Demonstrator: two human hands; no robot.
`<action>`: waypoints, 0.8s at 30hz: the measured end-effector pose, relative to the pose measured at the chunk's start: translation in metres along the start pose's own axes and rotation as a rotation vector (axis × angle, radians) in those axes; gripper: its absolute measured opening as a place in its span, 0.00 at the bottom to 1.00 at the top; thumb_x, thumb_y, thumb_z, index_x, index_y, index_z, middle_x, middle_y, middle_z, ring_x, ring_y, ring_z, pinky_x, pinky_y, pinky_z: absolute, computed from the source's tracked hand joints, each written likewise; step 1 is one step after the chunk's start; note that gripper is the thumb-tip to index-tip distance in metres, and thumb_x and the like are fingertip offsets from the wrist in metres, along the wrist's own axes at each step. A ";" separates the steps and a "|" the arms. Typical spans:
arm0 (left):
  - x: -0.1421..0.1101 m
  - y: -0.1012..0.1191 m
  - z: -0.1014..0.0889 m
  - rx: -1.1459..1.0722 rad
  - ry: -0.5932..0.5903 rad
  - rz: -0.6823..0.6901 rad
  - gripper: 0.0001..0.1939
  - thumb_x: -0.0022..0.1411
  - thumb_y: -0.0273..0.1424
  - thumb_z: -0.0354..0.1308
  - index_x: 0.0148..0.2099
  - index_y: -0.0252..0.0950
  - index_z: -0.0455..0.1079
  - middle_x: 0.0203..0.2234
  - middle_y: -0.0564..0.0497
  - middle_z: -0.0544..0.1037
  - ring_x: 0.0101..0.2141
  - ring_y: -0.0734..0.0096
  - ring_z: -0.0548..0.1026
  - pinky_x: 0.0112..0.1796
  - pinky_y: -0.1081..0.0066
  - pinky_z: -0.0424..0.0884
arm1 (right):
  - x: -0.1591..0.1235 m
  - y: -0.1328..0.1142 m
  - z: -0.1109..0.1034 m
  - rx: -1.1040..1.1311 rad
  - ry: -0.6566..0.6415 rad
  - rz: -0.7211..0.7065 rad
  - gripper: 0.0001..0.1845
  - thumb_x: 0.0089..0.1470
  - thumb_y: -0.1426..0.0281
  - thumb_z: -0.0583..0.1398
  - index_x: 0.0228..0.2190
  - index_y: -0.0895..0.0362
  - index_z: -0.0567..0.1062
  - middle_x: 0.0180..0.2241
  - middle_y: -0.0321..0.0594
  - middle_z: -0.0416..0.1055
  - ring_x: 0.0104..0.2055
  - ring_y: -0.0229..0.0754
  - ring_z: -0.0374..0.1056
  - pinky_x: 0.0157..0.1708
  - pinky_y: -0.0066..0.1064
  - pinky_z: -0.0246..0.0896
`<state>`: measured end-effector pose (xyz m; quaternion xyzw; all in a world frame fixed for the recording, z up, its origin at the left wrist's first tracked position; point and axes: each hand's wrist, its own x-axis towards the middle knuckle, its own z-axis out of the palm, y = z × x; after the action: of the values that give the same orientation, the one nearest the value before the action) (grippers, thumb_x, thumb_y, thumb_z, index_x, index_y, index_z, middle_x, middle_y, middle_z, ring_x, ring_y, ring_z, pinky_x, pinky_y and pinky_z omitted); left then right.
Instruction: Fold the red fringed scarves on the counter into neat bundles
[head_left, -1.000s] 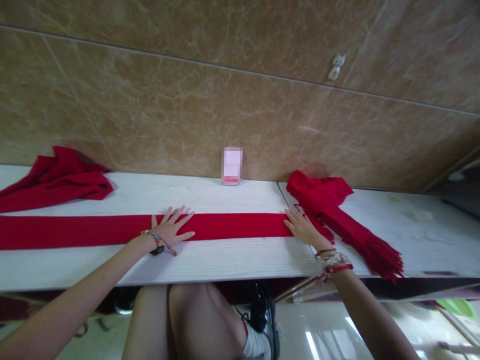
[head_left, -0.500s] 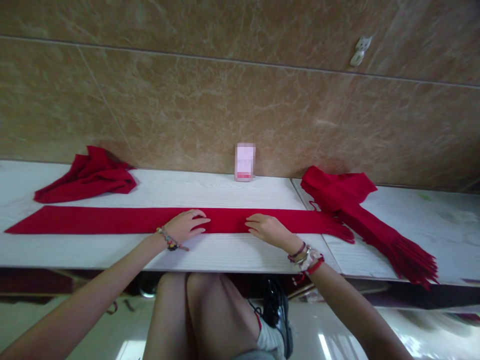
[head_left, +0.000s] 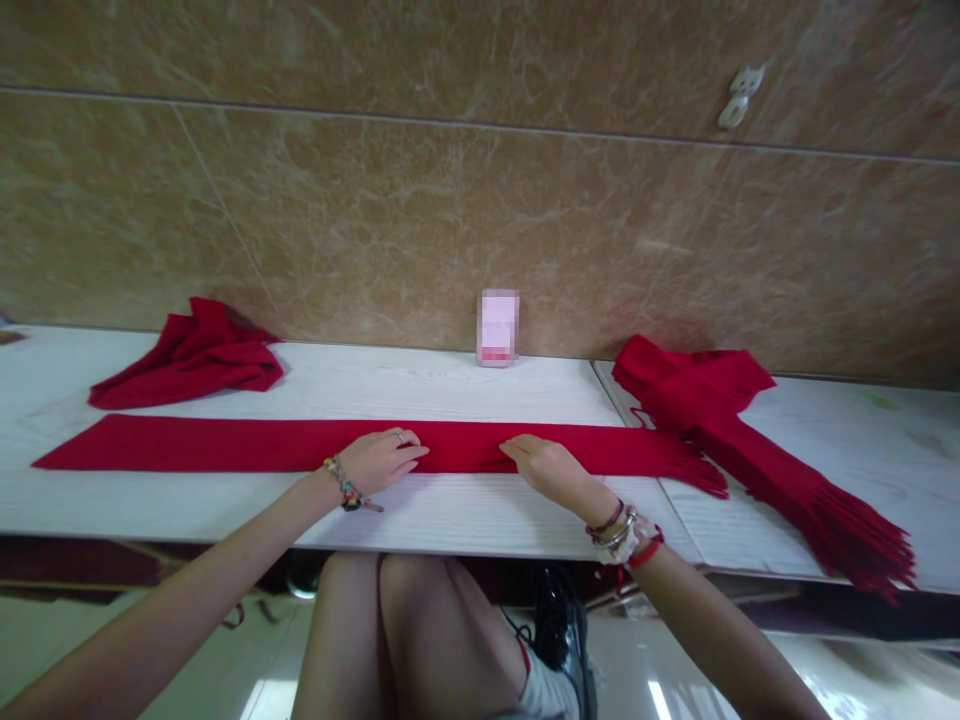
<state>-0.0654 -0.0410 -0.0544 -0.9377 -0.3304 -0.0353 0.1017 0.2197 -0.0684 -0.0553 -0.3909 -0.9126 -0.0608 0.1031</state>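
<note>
A long red scarf (head_left: 255, 444) lies stretched flat from left to right along the white wood-grain tabletop, its fringed end at the right and a slanted, pointed end at the left. Near its middle, my left hand (head_left: 379, 460) has its fingers drawn together on the cloth. A short way to the right, my right hand (head_left: 551, 468) pinches the same scarf, and a small crease shows at its fingertips. Between the hands the cloth lies nearly smooth. Another red scarf (head_left: 694, 390) is loosely crossed over at the right, its fringe hanging at the front edge.
Crumpled red cloth (head_left: 195, 355) sits at the back left. A phone-shaped, blurred-out object (head_left: 498, 328) leans against the brown marble wall (head_left: 420, 220). A small white cat-shaped hook (head_left: 741, 97) is on the wall. My knees (head_left: 409, 630) are below the table's front edge.
The fingers of both hands have closed from a spread pose onto the scarf, and a small crease has appeared by my right hand. The whole view has shifted slightly.
</note>
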 end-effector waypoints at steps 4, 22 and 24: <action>0.000 0.002 -0.003 0.019 -0.009 -0.009 0.14 0.61 0.26 0.45 0.46 0.36 0.68 0.38 0.47 0.72 0.38 0.70 0.69 0.39 0.71 0.67 | 0.001 0.002 0.001 0.037 0.024 0.122 0.14 0.55 0.77 0.48 0.39 0.62 0.71 0.39 0.47 0.71 0.41 0.42 0.67 0.42 0.32 0.62; -0.008 0.009 -0.001 -0.025 0.032 0.048 0.15 0.55 0.20 0.48 0.43 0.35 0.70 0.32 0.47 0.72 0.36 0.68 0.68 0.40 0.67 0.66 | -0.017 0.006 0.010 0.140 0.129 -0.044 0.15 0.55 0.76 0.48 0.38 0.59 0.72 0.42 0.45 0.71 0.48 0.42 0.63 0.49 0.40 0.58; -0.009 0.008 0.003 -0.056 0.046 0.049 0.16 0.55 0.19 0.48 0.43 0.35 0.70 0.33 0.47 0.72 0.38 0.68 0.68 0.42 0.68 0.66 | -0.017 0.005 0.010 0.157 0.121 -0.031 0.14 0.54 0.75 0.49 0.38 0.58 0.73 0.42 0.45 0.71 0.48 0.42 0.63 0.49 0.40 0.58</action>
<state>-0.0673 -0.0516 -0.0601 -0.9470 -0.3036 -0.0635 0.0840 0.2337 -0.0752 -0.0692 -0.3629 -0.9127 -0.0144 0.1874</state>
